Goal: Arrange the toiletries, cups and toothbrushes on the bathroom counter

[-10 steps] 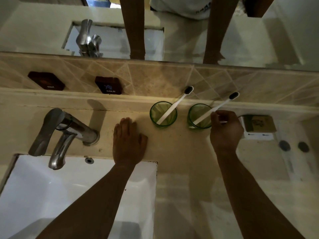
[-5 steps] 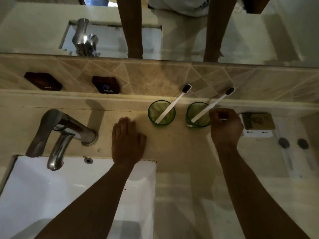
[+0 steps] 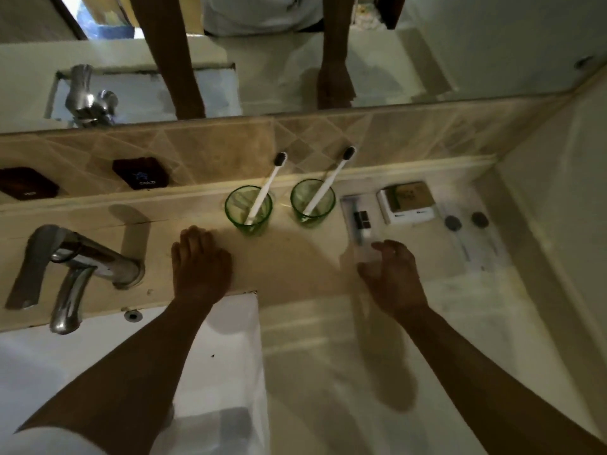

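Now the right hand [image 3: 391,277] has left the right toothbrush [image 3: 328,180], fingers spread.

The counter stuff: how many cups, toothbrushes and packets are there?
Green cups: 2
Toothbrushes standing in cups: 2
Clear flat packets: 2
Small boxes: 1
Total: 7
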The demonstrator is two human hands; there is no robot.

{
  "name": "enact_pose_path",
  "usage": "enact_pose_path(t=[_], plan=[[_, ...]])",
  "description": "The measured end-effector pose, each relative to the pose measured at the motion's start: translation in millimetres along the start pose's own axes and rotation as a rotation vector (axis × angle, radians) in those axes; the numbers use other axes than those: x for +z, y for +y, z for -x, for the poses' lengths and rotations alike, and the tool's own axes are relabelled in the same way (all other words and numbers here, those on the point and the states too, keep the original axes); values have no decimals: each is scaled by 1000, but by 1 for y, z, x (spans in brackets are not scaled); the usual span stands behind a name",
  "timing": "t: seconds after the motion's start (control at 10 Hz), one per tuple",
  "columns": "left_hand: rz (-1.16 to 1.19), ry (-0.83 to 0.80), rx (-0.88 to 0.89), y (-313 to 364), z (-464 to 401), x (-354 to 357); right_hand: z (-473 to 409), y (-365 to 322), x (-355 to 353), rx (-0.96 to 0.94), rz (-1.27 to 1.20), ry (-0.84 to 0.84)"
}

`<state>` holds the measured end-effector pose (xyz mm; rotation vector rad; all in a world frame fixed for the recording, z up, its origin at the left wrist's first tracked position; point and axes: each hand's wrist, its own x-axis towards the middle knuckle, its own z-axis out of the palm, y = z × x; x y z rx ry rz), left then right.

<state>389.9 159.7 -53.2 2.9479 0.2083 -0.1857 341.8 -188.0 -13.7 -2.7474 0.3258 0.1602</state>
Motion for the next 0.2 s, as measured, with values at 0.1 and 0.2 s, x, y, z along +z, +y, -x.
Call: enact_pose_path(t=[0.1, 0.2], plan=[[30, -32, 6, 22, 30, -16, 31, 42, -1, -58, 236, -126], [54, -71, 82, 52, 64, -17, 50, 66, -8, -117, 269, -208]])
